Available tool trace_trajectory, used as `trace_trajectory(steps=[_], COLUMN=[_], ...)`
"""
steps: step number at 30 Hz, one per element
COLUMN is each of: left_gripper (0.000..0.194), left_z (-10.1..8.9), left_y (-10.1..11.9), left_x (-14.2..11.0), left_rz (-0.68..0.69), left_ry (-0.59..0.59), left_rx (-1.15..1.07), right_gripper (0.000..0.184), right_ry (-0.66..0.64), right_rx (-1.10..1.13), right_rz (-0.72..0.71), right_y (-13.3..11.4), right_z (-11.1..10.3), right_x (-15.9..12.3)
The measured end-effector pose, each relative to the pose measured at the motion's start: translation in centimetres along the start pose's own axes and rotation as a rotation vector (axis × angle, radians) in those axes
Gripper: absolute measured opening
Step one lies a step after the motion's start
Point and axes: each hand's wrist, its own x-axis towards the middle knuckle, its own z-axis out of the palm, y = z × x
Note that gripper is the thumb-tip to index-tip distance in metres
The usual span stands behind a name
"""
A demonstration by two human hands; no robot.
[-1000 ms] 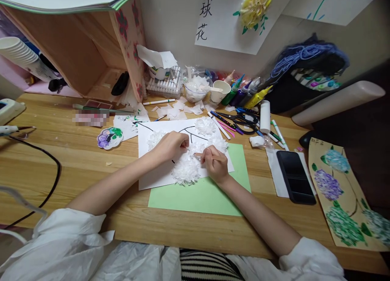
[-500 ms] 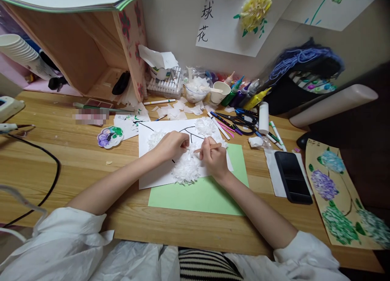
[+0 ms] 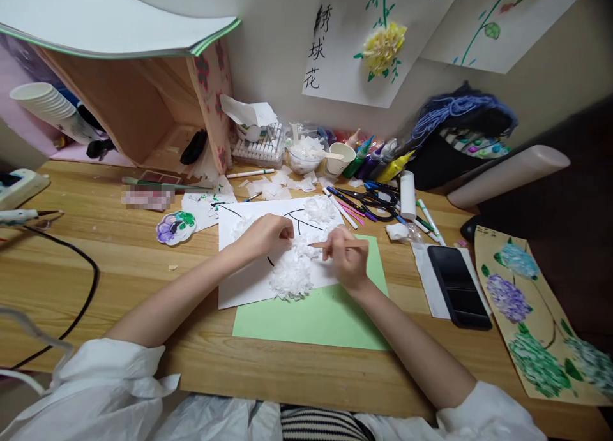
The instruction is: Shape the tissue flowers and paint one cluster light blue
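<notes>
In the head view, my right hand [image 3: 348, 259] grips a brown pencil [image 3: 357, 243], its pointed end directed left toward a small white paper flower [image 3: 302, 244]. My left hand [image 3: 269, 234] is closed beside that flower, fingertips curled inward; whatever is between them is hidden. Both hands are over a white sheet [image 3: 239, 281] with black branch lines. Just below them on the sheet sits a big ruffled white paper flower [image 3: 290, 276], and another white flower [image 3: 320, 209] is at its top. A further one is partly covered by my left hand.
Green paper [image 3: 306, 326] lies under the sheet. Behind are a bowl of paper scraps [image 3: 304, 159], a paper cup [image 3: 339, 160], paint bottles [image 3: 368, 163], black scissors [image 3: 376, 201] and markers. A phone [image 3: 458, 288] and a flower picture [image 3: 514, 313] lie right; a cable [image 3: 90, 256] runs left.
My right hand has drawn right, away from my left hand, and more of the pencil shows. My left hand stays by the flower. The head view has tilted slightly up.
</notes>
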Motion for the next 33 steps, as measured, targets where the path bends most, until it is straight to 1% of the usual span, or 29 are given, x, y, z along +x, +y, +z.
trace_trajectory(steps=[2, 4, 5, 7, 8, 10, 12, 14, 16, 19, 23, 28, 33], left_gripper=[0.008, 0.01, 0.011, 0.013, 0.015, 0.017, 0.02, 0.024, 0.02, 0.015, 0.02, 0.027, 0.024], left_z=[-1.5, -3.2, -3.9, -4.8, -5.0, -5.1, -4.7, -4.3, -4.0, -3.9, -4.0, -4.4, -4.3], left_y=[-0.4, -1.3, -1.8, -3.1, -3.7, -4.7, -5.2, -5.2, -5.1, -5.1, -5.7, -6.3, -5.5], left_x=[0.3, 0.9, 1.4, 2.6, 3.2, 4.4, 5.3, 5.9, 6.2, 6.4, 6.6, 6.6, 5.9], left_rz=[-0.046, -0.132, -0.183, -0.297, -0.311, -0.314, -0.3, -0.273, -0.245, -0.225, -0.236, -0.246, -0.156], left_ry=[0.065, 0.174, 0.211, 0.233, 0.242, 0.241, 0.235, 0.224, 0.212, 0.202, 0.219, 0.231, 0.213], left_rx=[0.052, 0.17, 0.237, 0.36, 0.387, 0.413, 0.427, 0.439, 0.454, 0.476, 0.487, 0.463, 0.459], right_gripper=[0.038, 0.036, 0.036, 0.036, 0.036, 0.037, 0.037, 0.038, 0.038, 0.038, 0.039, 0.04, 0.04], right_ry=[0.128, 0.232, 0.284, 0.359, 0.374, 0.385, 0.383, 0.38, 0.38, 0.389, 0.404, 0.391, 0.386], right_rx=[0.184, 0.313, 0.36, 0.423, 0.44, 0.455, 0.462, 0.466, 0.463, 0.457, 0.458, 0.457, 0.459], right_rz=[0.074, 0.143, 0.175, 0.245, 0.272, 0.29, 0.284, 0.282, 0.29, 0.306, 0.315, 0.314, 0.309], right_y=[0.7, 1.6, 2.1, 2.7, 3.0, 3.2, 3.1, 3.1, 3.0, 3.1, 3.3, 3.4, 3.4], right_z=[-1.0, -1.8, -2.0, -2.1, -2.1, -1.9, -1.7, -1.7, -1.7, -1.7, -1.7, -1.7, -1.6], right_x=[-0.2, -0.3, -0.3, -0.3, -0.3, -0.4, -0.6, -0.7, -0.8, -0.8, -0.7, -0.8, -0.9])
